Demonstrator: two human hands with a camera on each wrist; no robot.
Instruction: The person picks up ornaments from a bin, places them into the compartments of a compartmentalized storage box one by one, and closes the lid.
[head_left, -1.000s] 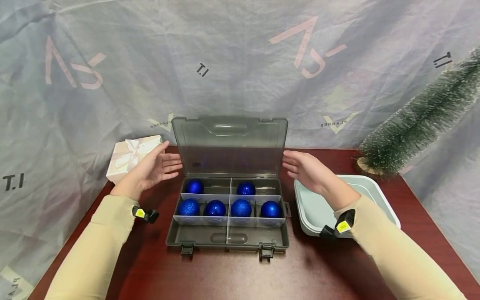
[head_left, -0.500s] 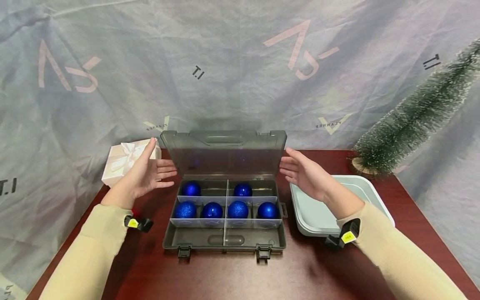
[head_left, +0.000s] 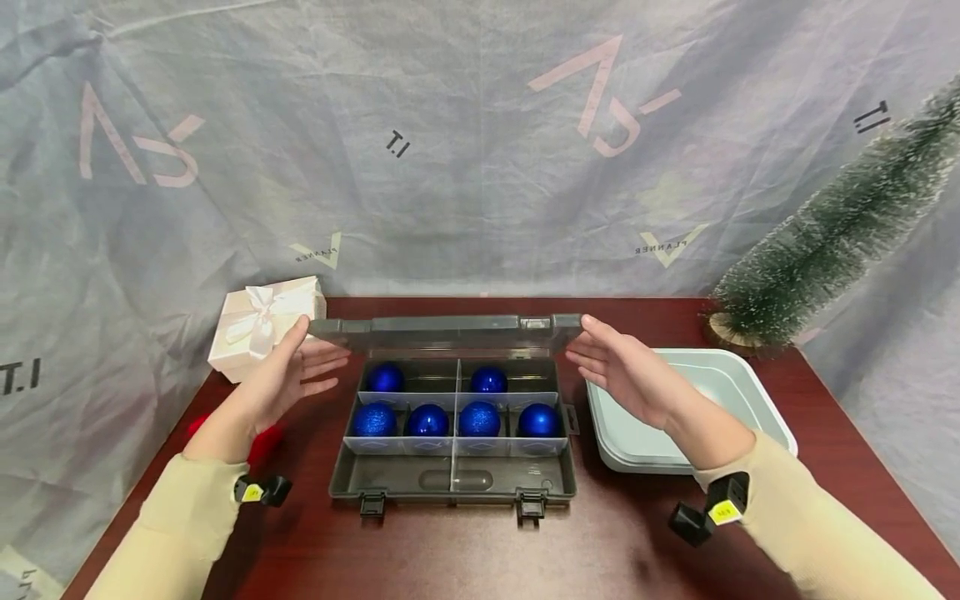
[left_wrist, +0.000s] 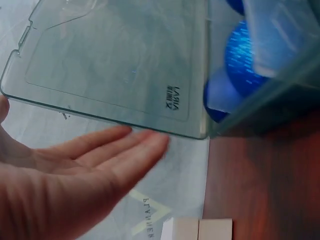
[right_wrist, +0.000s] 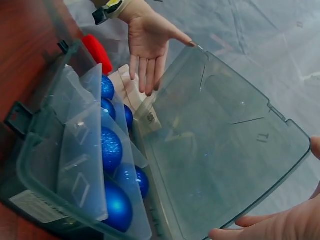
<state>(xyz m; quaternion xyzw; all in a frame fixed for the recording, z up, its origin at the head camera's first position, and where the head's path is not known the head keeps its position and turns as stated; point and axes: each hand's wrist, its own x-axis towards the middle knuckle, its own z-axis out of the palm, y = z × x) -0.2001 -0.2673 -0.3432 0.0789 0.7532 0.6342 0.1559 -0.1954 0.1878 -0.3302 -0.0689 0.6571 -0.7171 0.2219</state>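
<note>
A grey see-through plastic organizer box point(head_left: 390, 473) stands on the table with its hinged lid point(head_left: 450, 333) raised and tilted forward. Blue baubles, some glittery like this bauble point(head_left: 374, 419) and some smooth like this bauble point(head_left: 538, 421), sit in its back and middle compartments. At the lid's left end is my left hand point(head_left: 281, 379), its thumb at the front corner and its fingers extended along the side edge. My right hand point(head_left: 633, 375) is at the other end in much the same pose, thumb at the corner. In the left wrist view the lid point(left_wrist: 110, 65) shows printed lettering.
A pale gift box point(head_left: 262, 321) with a ribbon stands behind my left hand. Something red point(head_left: 264, 443) lies partly hidden under my left forearm. To the right are a light blue-grey tray point(head_left: 615, 446) and a small frosted artificial tree point(head_left: 817, 258).
The lid has swung forward and down from nearly upright. Both hands have come down with it, staying at its two ends. The baubles keep their places.
</note>
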